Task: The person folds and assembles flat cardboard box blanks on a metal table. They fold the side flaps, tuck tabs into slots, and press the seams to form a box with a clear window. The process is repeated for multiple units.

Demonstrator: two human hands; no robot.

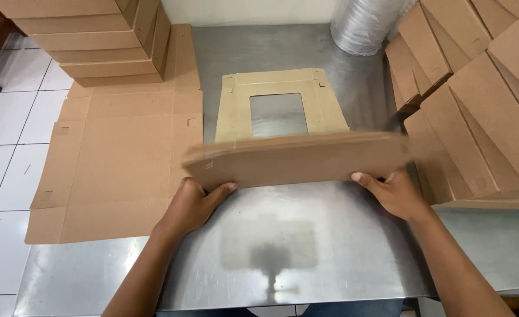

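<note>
The cardboard blank (297,159) is held above the steel table (306,246), in front of a windowed lid (280,103). The left hand (196,202) and right hand (391,191) each pinch a lower corner, thumbs on top. An even grip at both ends should keep the panel level and uncreased.
</note>
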